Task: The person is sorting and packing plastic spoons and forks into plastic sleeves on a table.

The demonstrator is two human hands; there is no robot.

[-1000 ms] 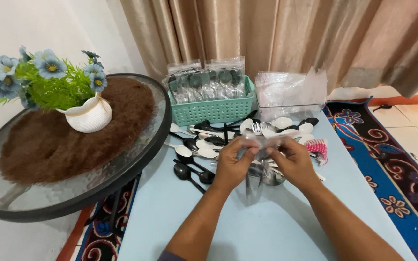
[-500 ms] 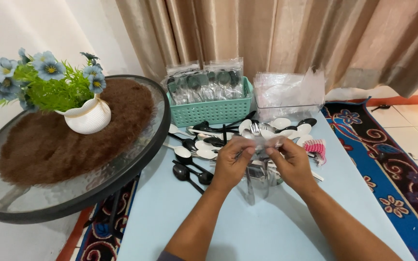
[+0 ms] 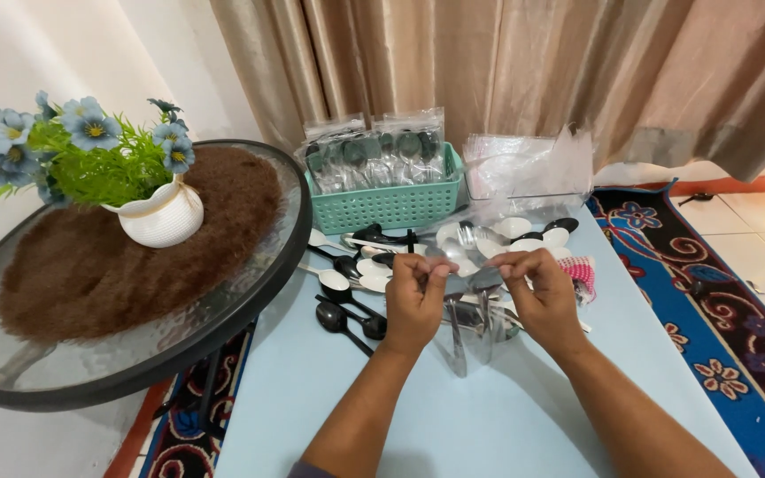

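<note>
Currently: left hand (image 3: 415,304) and right hand (image 3: 543,296), fingers pinched on top edge of clear plastic pouch (image 3: 471,332) above light-blue table (image 3: 489,416); cutlery visible inside, mouth unsealed. Packed pouches fill teal basket (image 3: 389,205); loose spoons (image 3: 356,274) remain unpacked.

A basket (image 3: 389,205) stands behind the loose spoons (image 3: 351,288) (a round table (image 3: 135,345) left), a stack of bags (image 3: 529,168) to its right
</note>
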